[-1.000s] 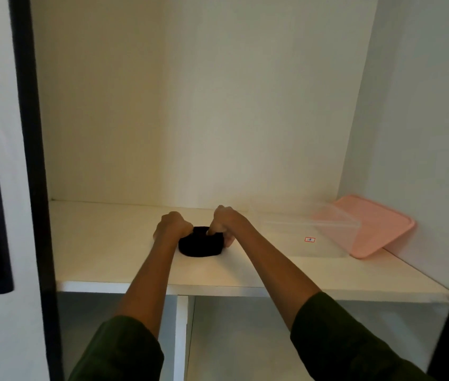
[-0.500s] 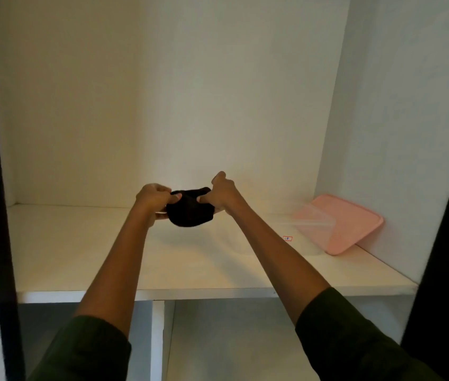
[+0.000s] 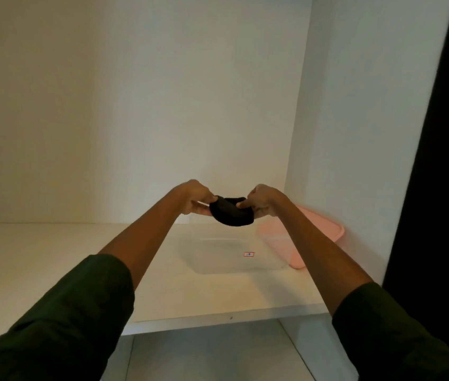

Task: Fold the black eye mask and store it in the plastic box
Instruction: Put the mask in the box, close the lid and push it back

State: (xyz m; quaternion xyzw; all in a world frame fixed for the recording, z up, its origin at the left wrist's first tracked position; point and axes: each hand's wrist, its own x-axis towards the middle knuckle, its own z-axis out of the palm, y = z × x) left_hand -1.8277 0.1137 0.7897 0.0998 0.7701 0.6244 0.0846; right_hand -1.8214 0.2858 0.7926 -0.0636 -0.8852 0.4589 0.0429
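Observation:
The black eye mask (image 3: 231, 213), bunched into a folded wad, hangs in the air between both hands. My left hand (image 3: 193, 198) grips its left end and my right hand (image 3: 262, 200) pinches its right end. Below and slightly in front of the mask, a clear plastic box (image 3: 234, 255) with a small red-edged sticker stands open on the white shelf (image 3: 52, 259).
A pink lid (image 3: 325, 232) leans against the right wall behind the box. White cupboard walls close in at the back and right. A dark door edge (image 3: 437, 160) runs down the far right. The shelf's front edge crosses below my forearms.
Both hands lifted the mask off the shelf and carried it rightward, over the clear box. The view has swung right and closer.

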